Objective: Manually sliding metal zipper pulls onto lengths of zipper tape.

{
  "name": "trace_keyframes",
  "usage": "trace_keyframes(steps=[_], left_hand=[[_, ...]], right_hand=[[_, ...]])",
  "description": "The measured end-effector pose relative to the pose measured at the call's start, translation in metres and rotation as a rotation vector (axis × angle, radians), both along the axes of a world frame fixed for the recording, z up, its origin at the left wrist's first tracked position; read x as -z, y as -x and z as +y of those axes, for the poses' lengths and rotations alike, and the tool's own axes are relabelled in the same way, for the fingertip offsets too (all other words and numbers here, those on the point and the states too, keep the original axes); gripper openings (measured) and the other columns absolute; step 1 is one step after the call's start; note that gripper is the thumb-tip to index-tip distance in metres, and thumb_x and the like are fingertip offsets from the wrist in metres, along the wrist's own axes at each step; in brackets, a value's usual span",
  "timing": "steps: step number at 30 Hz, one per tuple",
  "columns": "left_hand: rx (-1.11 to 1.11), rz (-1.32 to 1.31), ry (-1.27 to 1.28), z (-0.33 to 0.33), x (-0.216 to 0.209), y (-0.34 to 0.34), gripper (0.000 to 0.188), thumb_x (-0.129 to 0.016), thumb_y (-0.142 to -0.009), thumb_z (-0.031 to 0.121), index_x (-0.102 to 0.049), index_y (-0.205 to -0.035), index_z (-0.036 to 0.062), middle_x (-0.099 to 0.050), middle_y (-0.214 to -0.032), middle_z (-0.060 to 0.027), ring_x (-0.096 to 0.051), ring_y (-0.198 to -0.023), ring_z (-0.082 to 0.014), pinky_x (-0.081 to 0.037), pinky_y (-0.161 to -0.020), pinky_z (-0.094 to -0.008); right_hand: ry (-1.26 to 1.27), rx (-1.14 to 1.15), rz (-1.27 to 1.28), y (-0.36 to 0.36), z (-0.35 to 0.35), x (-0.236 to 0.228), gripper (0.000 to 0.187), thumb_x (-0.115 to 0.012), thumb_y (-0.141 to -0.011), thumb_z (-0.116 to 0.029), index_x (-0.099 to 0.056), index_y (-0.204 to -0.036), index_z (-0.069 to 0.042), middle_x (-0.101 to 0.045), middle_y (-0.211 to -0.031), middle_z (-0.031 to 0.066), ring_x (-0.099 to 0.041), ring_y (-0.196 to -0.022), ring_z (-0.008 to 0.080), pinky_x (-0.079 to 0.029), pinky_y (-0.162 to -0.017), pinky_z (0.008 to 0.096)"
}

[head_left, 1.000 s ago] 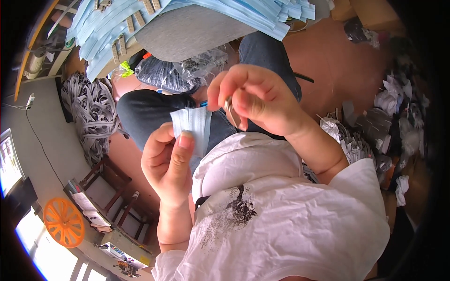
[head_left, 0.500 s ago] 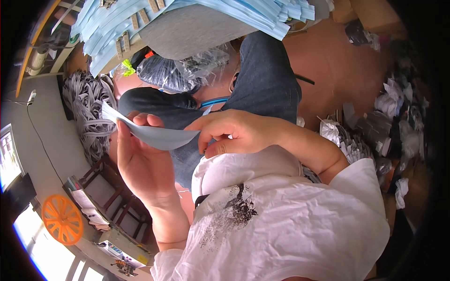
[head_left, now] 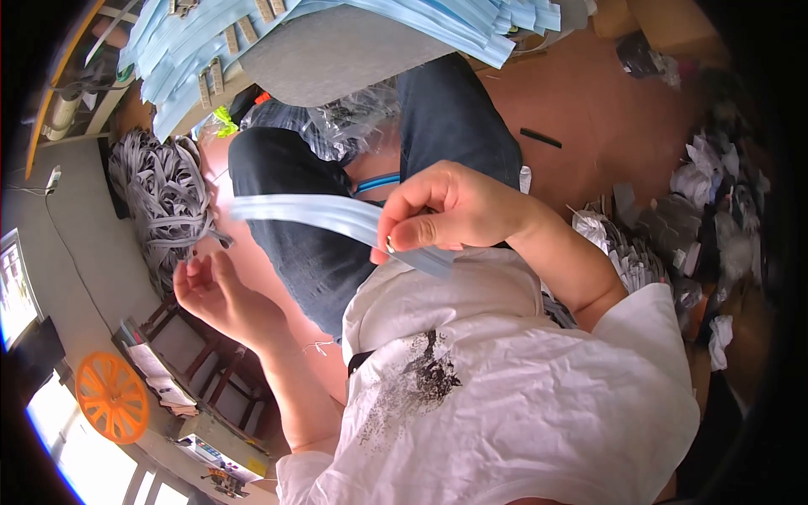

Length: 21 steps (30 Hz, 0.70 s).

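Head view, looking down on a seated person from where I stand near: a light blue strip (head_left: 324,210) stretches across the picture's middle, above the left thigh of the dark jeans (head_left: 459,118). It is long, narrow and flat, with a soft sheen and paler bands along its length, and it bows in a gentle arch, its far end to the left and its near end sloping down toward the lap. Both ends look blurred, the left one smeared to a pale haze, so their edges cannot be made out. The right hand (head_left: 467,206) pinches the strip near its right end between thumb and curled fingers; a small shiny metal bit (head_left: 390,244) shows at the fingertips, too small to identify. The left hand (head_left: 223,299) is off the strip, below its left end, palm turned up, fingers loosely bent and parted from one another, with nothing visible in it. Just beneath the strip, between the legs, runs a bright blue tube (head_left: 377,181). Beyond the knees, more light blue strips (head_left: 189,50) lie heaped over a grey table (head_left: 337,59), and a tangle of grey bands (head_left: 160,194) sits on the reddish floor (head_left: 581,93) to the left. A black smear (head_left: 433,370) marks the person's white shirt (head_left: 539,387).
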<state>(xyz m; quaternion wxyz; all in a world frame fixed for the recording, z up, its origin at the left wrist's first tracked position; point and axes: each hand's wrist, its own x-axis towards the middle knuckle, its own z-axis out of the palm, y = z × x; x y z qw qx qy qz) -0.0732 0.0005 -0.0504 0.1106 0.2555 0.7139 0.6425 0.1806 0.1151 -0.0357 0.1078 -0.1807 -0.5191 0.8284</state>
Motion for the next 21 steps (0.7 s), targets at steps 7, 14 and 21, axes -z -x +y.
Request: trace_keyframes(steps=[7,14,21], left_hand=[[1.005,0.173,0.228,-0.034,-0.002,-0.073,0.047,-0.073,-0.079,-0.006,-0.047,-0.118,0.0005,-0.061,-0.103,-0.0135,-0.063,-0.095,-0.0208,-0.052,-0.083,-0.0323],[0.809,-0.126,-0.133,-0.030,0.001,-0.081,0.059,-0.075,-0.077,-0.006,-0.039,-0.123,0.0001,-0.060,-0.109,-0.0164,-0.065,-0.087,-0.0247,-0.054,-0.083,-0.0365],[0.568,-0.507,-0.376,-0.003,-0.019,-0.077,0.036,-0.067,-0.085,-0.003,-0.050,-0.117,0.0001,-0.060,-0.097,-0.0131,-0.061,-0.087,-0.0237,-0.052,-0.084,-0.0385]], right_hand=[[0.373,0.427,0.073,0.023,-0.015,-0.008,0.020,-0.051,-0.101,-0.021,-0.060,-0.105,-0.004,-0.069,-0.102,0.0183,-0.042,-0.045,0.0007,-0.035,-0.042,0.0169],[0.425,0.622,0.142,0.036,-0.026,-0.011,0.025,-0.054,-0.099,-0.026,-0.058,-0.107,-0.002,-0.069,-0.101,0.0108,-0.043,-0.047,0.0024,-0.038,-0.042,0.0187],[0.392,0.617,0.098,0.039,-0.043,-0.005,0.018,-0.049,-0.102,-0.025,-0.056,-0.107,-0.009,-0.069,-0.105,0.0148,-0.040,-0.043,0.0009,-0.037,-0.040,0.0168]])
